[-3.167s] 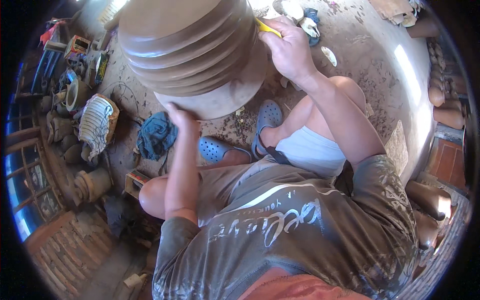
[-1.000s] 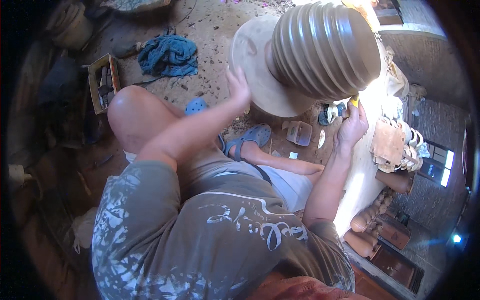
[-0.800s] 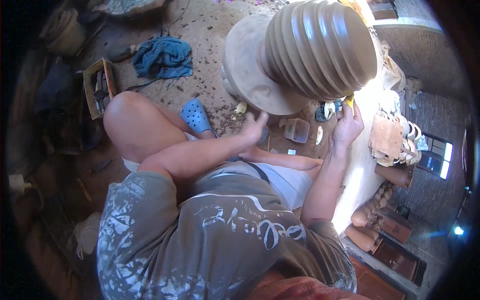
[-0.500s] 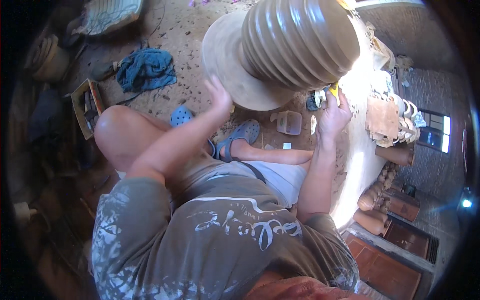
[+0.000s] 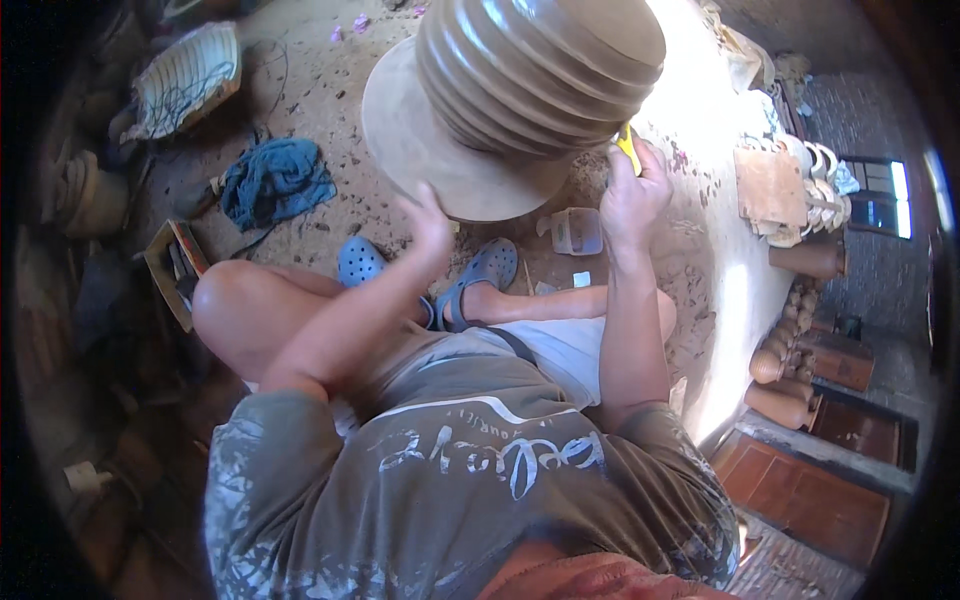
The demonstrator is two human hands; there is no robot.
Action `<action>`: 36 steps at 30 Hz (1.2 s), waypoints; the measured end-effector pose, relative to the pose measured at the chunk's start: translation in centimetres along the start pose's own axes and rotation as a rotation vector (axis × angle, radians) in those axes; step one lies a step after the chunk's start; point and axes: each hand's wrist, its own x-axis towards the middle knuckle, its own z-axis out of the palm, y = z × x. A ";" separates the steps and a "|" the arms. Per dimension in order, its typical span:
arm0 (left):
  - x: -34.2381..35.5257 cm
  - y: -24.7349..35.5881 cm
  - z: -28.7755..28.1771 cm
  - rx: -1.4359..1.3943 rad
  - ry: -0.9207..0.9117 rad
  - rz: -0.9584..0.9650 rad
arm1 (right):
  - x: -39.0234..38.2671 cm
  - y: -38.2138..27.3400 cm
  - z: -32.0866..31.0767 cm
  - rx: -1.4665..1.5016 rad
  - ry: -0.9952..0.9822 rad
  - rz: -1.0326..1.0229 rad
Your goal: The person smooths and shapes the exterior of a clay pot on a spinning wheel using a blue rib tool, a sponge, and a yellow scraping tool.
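A large ribbed clay pot [image 5: 535,75], wet and brown-grey, stands on a round pale wheel disc [image 5: 400,130] in front of me. At the disc's near edge is my left hand [image 5: 430,225], its fingers stretched out against the rim. My right hand [image 5: 637,190] is closed around a small yellow tool [image 5: 628,150], held up against the pot's right side near its ribs. The tool's working end is hidden or too small to make out. Below the disc, between my hands, sits a clear plastic tub [image 5: 577,232].
Blue clogs [image 5: 363,262] are on my feet under the disc. A blue cloth [image 5: 277,185] lies on the dirt floor to the left, near a wooden box [image 5: 172,270]. Clay pots [image 5: 780,403] line the right, beside a stack of boards [image 5: 770,190].
The whole view has shifted, so the pot and disc appear farther left. My left hand stays at the disc's edge, and my right hand still holds the yellow tool by the pot.
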 end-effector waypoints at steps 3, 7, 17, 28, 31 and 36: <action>-4.2 -1.4 -1.3 0.011 -0.548 -0.284 | -0.4 -0.1 -0.8 -0.047 0.025 -0.056; 1.7 2.7 -1.6 -0.289 -0.364 -0.167 | -0.9 0.1 -0.7 -0.045 0.040 -0.085; -4.3 -2.0 -2.1 0.099 -0.674 -0.408 | -2.1 -0.1 -1.0 -0.015 0.100 -0.172; 1.9 0.1 -1.2 -0.004 -0.254 -0.080 | -1.5 0.3 -0.4 0.049 0.152 -0.200; -4.4 -2.1 -1.9 0.082 -0.566 -0.309 | -1.6 0.1 0.0 0.048 0.135 -0.190; 0.6 4.9 -2.2 -0.161 -0.472 -0.259 | -1.5 -0.5 0.3 0.038 0.153 -0.245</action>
